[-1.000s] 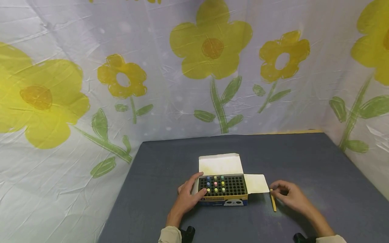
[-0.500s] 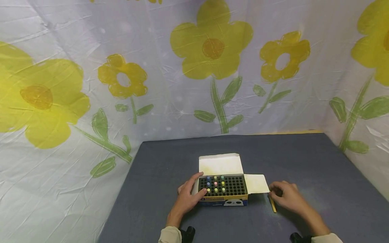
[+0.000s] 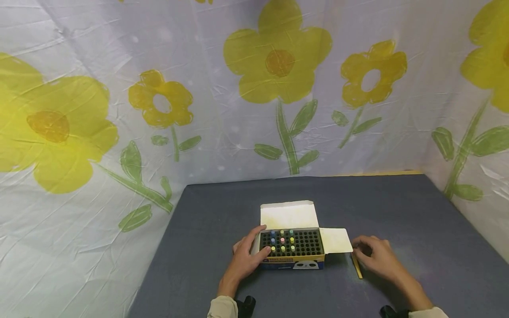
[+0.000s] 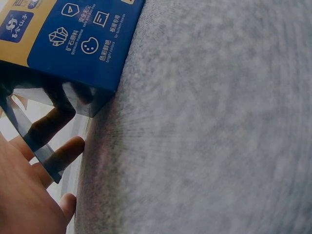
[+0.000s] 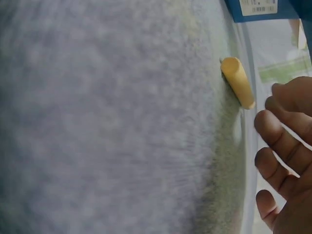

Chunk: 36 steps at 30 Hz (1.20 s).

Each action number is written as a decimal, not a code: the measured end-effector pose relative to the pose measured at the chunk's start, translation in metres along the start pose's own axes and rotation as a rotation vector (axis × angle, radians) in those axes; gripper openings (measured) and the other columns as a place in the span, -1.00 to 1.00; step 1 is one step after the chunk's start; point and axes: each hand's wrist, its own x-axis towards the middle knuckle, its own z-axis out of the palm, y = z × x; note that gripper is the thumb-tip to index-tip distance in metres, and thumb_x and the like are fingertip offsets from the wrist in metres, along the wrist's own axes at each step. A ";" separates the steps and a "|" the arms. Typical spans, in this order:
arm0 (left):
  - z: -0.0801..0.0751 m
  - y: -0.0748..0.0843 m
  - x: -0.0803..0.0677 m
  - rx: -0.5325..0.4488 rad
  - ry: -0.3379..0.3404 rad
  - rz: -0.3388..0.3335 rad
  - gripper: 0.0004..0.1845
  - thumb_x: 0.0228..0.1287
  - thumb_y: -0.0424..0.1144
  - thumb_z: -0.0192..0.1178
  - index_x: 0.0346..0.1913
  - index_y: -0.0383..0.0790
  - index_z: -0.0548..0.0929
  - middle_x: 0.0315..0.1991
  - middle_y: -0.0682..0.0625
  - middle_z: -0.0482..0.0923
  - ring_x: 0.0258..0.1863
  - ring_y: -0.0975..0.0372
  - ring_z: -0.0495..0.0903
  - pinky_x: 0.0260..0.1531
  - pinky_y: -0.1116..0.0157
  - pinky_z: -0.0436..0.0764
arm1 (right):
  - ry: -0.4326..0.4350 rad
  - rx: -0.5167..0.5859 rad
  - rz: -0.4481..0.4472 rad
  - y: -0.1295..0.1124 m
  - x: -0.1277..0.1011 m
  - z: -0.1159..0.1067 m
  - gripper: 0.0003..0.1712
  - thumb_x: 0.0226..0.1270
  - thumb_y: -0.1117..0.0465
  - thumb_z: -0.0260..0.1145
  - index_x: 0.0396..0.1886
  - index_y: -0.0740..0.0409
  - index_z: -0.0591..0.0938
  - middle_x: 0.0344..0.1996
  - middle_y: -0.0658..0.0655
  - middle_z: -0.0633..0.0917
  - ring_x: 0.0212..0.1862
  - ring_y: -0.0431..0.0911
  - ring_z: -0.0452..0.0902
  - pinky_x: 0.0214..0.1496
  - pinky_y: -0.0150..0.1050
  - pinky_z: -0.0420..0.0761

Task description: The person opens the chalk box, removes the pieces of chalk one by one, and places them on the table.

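Note:
An open blue and yellow chalk box stands near the front of the grey table, with several coloured chalk sticks upright in the left part of its black grid. My left hand holds the box's left end, thumb on the back corner and forefinger along the front rim. The left wrist view shows the box's printed side with those fingers beside it. An orange chalk stick lies flat to the right of the box. My right hand hovers at its far end, fingers loosely curled. In the right wrist view the stick lies free of the fingers.
The box's lid flap stands open at the back and a side flap lies out to the right, close to the right hand. A flowered sheet hangs behind and along both sides of the table.
My right hand has drawn slightly left and nearer to the chalk stick's far end. The left hand and the box have stayed put.

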 end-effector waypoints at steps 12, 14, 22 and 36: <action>0.000 0.000 0.000 0.006 -0.004 0.002 -0.34 0.24 0.19 0.30 0.40 0.57 0.36 0.23 0.02 0.58 0.28 -0.03 0.37 0.21 -0.26 0.18 | 0.164 0.279 -0.011 -0.016 0.005 -0.011 -0.76 0.41 0.33 0.34 0.03 0.17 0.69 -0.37 -0.07 0.61 -0.37 -0.25 0.45 -0.32 -0.31 0.44; 0.000 0.000 0.000 0.004 -0.005 -0.001 -0.34 0.24 0.19 0.30 0.40 0.57 0.36 0.23 0.02 0.58 0.28 -0.04 0.36 0.21 -0.26 0.18 | 0.176 0.294 -0.017 -0.020 0.007 -0.012 -0.75 0.40 0.33 0.34 0.05 0.18 0.69 -0.35 -0.06 0.61 -0.34 -0.24 0.46 -0.28 -0.29 0.45; 0.000 0.000 -0.001 -0.003 -0.010 -0.008 -0.35 0.24 0.18 0.30 0.40 0.55 0.37 0.23 0.01 0.58 0.32 -0.05 0.35 0.25 -0.28 0.14 | 0.176 0.345 -0.020 -0.038 0.014 -0.008 -0.70 0.34 0.36 0.39 0.05 0.20 0.69 -0.33 -0.01 0.68 -0.30 -0.27 0.51 -0.27 -0.30 0.49; 0.000 -0.003 0.001 -0.023 -0.017 -0.022 -0.36 0.28 0.09 0.27 0.39 0.60 0.35 0.23 -0.02 0.56 0.37 -0.13 0.27 0.22 -0.31 0.21 | 0.156 0.407 -0.101 -0.063 0.024 0.008 -0.74 0.33 0.38 0.39 0.01 0.24 0.69 -0.35 -0.06 0.65 -0.32 -0.25 0.51 -0.21 -0.30 0.52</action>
